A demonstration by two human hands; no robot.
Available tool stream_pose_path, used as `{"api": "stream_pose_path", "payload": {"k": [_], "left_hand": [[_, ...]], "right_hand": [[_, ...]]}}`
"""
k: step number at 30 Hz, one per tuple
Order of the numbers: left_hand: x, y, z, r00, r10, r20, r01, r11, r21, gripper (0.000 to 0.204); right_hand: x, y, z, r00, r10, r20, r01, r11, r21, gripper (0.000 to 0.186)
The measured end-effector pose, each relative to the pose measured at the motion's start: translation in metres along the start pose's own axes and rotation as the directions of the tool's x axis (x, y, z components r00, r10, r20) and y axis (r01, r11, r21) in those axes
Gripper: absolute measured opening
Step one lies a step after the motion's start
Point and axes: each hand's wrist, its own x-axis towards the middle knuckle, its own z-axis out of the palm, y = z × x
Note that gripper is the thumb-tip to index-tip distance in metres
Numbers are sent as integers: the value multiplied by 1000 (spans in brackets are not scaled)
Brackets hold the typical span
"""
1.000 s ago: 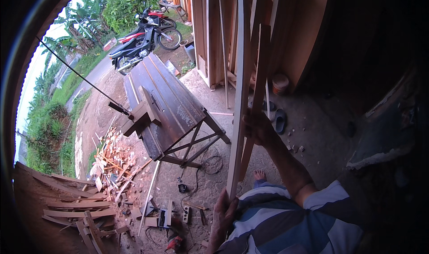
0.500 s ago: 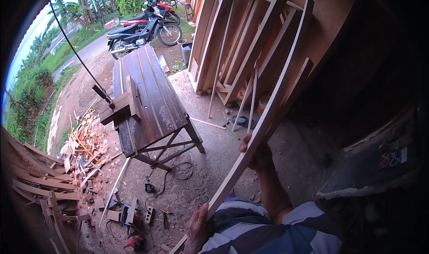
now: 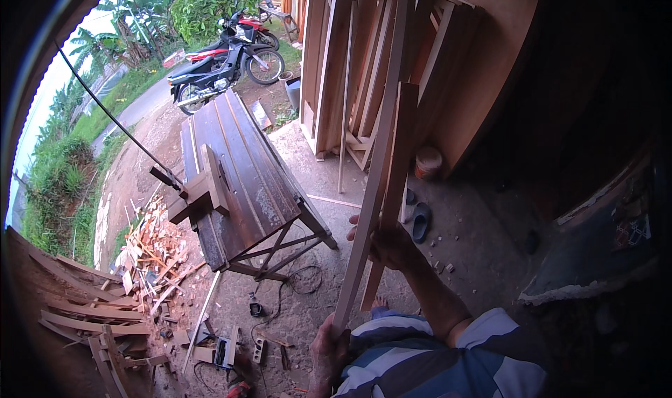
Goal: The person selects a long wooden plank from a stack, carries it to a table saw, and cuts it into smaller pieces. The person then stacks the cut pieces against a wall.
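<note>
A long, narrow wooden board [image 3: 369, 188] slants upward in front of me, its top running past the frames leaning on the wall. Around its lower end my left hand [image 3: 327, 345] is closed. My right hand [image 3: 393, 247] grips it farther up, and a second, shorter board [image 3: 400, 142] lies alongside within the same grasp. Part of the right hand's fingers is hidden behind the wood. Left of the boards stands a dark slatted workbench [image 3: 241, 181]; a wooden block assembly [image 3: 199, 193] sits on its left edge.
Wooden frames [image 3: 350, 69] lean at the back. Scrap wood [image 3: 154, 258] and curved pieces [image 3: 91, 314] lie on the left. Near my feet are a power tool [image 3: 225, 352], cables [image 3: 276, 307] and a red tool [image 3: 239, 389]. A sandal [image 3: 421, 221] and a bucket [image 3: 428, 163] are at right.
The boards have swung left and stand more steeply, turning so the second board shows beside the longer one. Both hands keep their grip. The view has shifted, revealing the sandal and bucket.
</note>
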Motion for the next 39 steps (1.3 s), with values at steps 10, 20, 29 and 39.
{"api": "stream_pose_path", "payload": {"k": [10,20,29,39], "left_hand": [[69,-28,51,920,95,-381,-103,995,-1,50],[138,-24,11,891,-72,-449,-87,942,-325,33],[243,-12,115,871,-276,-406,169,945,-279,26],[400,-15,260,863,-376,-336,350,926,-139,22]], "right_hand": [[68,-69,-37,994,-81,-68,55,944,-326,46],[207,-130,-246,647,-598,-473,-37,595,-803,37],[353,-152,-496,490,-563,-666,-603,332,-725,63],[523,-156,-792,495,-526,-692,-601,369,-709,64]]}}
